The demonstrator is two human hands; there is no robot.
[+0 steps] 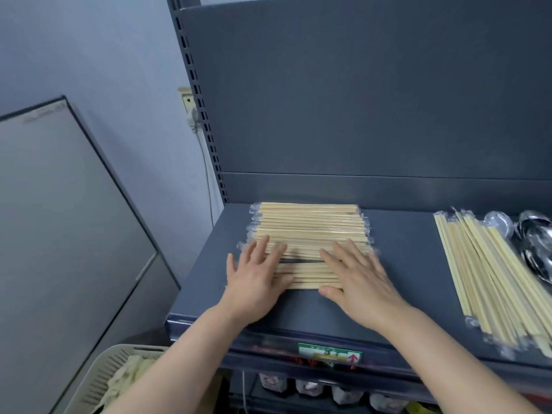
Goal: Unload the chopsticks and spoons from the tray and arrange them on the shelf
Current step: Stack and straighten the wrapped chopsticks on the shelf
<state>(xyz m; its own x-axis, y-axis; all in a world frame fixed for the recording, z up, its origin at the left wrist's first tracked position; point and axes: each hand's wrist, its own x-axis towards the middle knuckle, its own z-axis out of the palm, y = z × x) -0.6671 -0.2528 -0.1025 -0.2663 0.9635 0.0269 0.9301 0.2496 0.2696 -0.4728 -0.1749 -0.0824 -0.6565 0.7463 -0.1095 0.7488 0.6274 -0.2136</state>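
Observation:
A flat row of plastic-wrapped wooden chopsticks (310,225) lies crosswise on the left part of the dark grey shelf (403,264). My left hand (257,279) lies flat on the row's left end with its fingers straight. My right hand (358,276) lies flat on the row's right part, thumb at the near edge. A second bunch of wrapped chopsticks (490,279) lies lengthwise at the shelf's right. Shiny metal spoons (534,240) sit beside that bunch at the far right. The beige slotted tray (98,380) is at the lower left, holding pale items.
A grey cabinet (59,234) stands left of the shelf. A wall socket with a plug and cord (191,115) is behind the shelf upright. A price label (328,352) marks the shelf's front edge. Packaged goods (337,392) sit on the shelf below.

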